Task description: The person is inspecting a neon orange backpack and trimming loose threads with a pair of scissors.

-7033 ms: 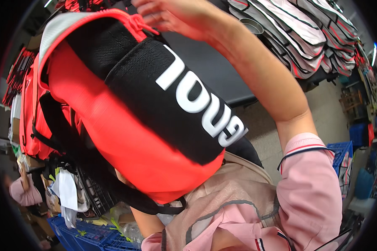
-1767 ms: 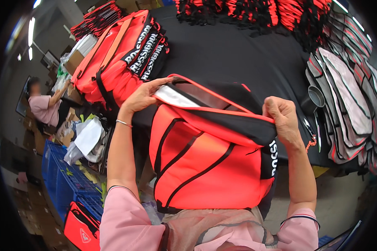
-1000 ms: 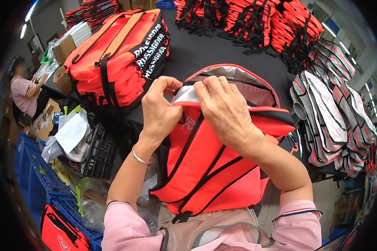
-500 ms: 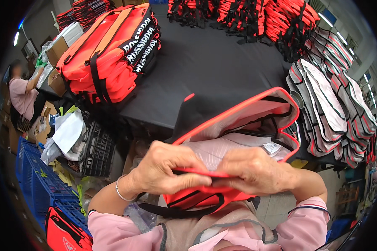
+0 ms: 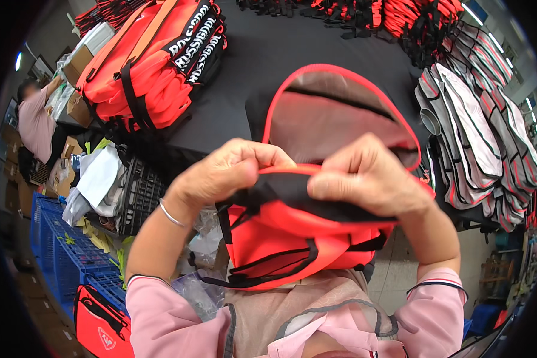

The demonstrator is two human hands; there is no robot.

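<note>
A red-orange and black bag (image 5: 268,235) hangs over the near table edge against my body, its mouth unzipped. The bag's raised lid (image 5: 340,122) shows a grey lining inside a red-edged rim and leans away from me over the table. My left hand (image 5: 227,170) pinches the near rim of the opening. About a hand's width to its right, my right hand (image 5: 367,179) grips the same rim, thumb lying on the black band. Both hands are closed on the fabric. A red strap with black trim loops down the near side. The bag's inner bottom is hidden.
Stacked red bags (image 5: 137,89) stand on the black table (image 5: 280,53) at far left. Grey bag pieces (image 5: 459,131) pile up on the right, red pieces with black straps (image 5: 406,30) behind. Blue crates (image 5: 59,238) and a black crate (image 5: 140,206) sit left; a person (image 5: 36,122) works beyond.
The lid has swung up and away, baring more lining. My hands have moved up and farther apart along the rim, and more of the bag's red near side shows.
</note>
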